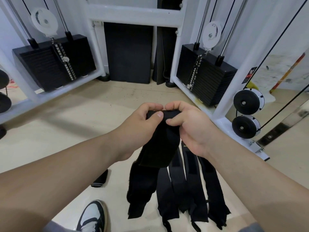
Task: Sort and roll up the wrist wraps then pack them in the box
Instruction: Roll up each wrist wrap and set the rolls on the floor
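Left hand (138, 126) and right hand (192, 129) together, clamped on black wrist wrap (158, 148); spare wraps (192, 190) below

Both hands held one black wrist wrap (158, 144) up over the floor (70, 131), the left hand (142, 121) and right hand (189, 124) pinching its top edge between thumbs and curled fingers. Below it, more black wraps (180, 190) lay side by side on the floor, with a rolled wrap (100, 180) to their left and a black-and-white shoe (93, 216) nearby.
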{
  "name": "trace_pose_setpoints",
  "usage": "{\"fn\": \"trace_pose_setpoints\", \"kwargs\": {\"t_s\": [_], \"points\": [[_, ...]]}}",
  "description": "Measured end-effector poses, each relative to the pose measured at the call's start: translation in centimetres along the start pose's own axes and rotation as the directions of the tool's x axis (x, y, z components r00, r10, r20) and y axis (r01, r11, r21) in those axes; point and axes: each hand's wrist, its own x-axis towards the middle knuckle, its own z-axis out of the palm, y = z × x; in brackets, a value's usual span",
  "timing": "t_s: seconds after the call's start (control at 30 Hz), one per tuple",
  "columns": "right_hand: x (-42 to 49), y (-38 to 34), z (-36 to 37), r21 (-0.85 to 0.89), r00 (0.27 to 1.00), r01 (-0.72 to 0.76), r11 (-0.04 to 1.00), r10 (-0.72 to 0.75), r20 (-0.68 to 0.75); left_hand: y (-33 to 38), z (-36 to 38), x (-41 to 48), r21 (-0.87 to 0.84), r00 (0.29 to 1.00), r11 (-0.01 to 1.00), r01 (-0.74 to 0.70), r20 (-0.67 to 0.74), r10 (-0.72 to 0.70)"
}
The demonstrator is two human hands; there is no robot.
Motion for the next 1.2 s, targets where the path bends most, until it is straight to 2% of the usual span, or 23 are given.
{"fn": "trace_pose_setpoints", "kwargs": {"t_s": [0.1,0.27,0.37,0.47,0.53,0.6,0.7,0.8,0.87,1.0,1.07,1.2], "points": [[-0.1,-0.3,-0.2,0.064,0.999,-0.050,0.997,0.051,-0.018,-0.1,-0.2,0.1,0.069,0.997,0.994,-0.079,-0.005,0.080],[0.3,0.5,-0.8,-0.167,0.979,-0.183,0.969,0.195,0.059,-0.4,-0.2,-0.2,0.277,0.964,0.924,-0.265,0.044,0.263],[0.4,0.5,-0.7,-0.157,0.985,-0.160,0.975,0.168,0.040,-0.8,-0.2,0.0,0.342,0.949,0.890,-0.301,0.012,0.316],[0.0,-0.1,-0.7,-0.050,0.992,-0.126,0.991,0.126,-0.001,-0.5,-0.3,0.0,0.202,0.977,0.960,-0.193,-0.055,0.208],[-0.1,-0.2,-0.5,0.006,0.995,-0.093,0.996,0.093,-0.019,-0.3,-0.3,-0.1,0.035,0.999,0.998,-0.045,-0.011,0.045],[-0.1,0.0,-0.5,0.018,0.997,-0.058,0.998,0.059,-0.056,-0.3,-0.2,-0.2,-0.074,0.995,0.994,0.079,0.072,-0.074],[0.0,0.5,-0.7,0.025,0.999,-0.016,1.000,0.017,-0.051,-0.2,-0.1,-0.1,-0.143,0.980,0.975,0.167,0.129,-0.149],[-0.2,0.7,-0.6,-0.011,1.000,0.008,1.000,-0.008,0.006,-0.3,0.2,-0.1,-0.120,0.976,0.970,0.210,0.089,-0.200],[-0.2,0.7,-0.3,-0.012,1.000,0.009,1.000,-0.009,0.024,-0.4,0.3,-0.1,-0.094,0.984,0.980,0.176,0.040,-0.173],[-0.3,0.0,-0.4,0.151,0.992,-0.119,0.981,0.111,0.057,0.2,0.4,-0.2,-0.024,0.999,0.999,0.036,-0.036,-0.037],[-0.5,0.1,-0.4,0.099,0.981,-0.163,0.982,0.151,0.120,0.4,0.4,-0.2,0.025,0.997,0.999,-0.041,-0.060,0.043],[-0.2,0.4,-0.4,0.024,0.973,-0.186,0.982,0.181,0.143,0.3,0.2,-0.4,0.105,0.989,0.985,-0.137,-0.039,0.141]]}}
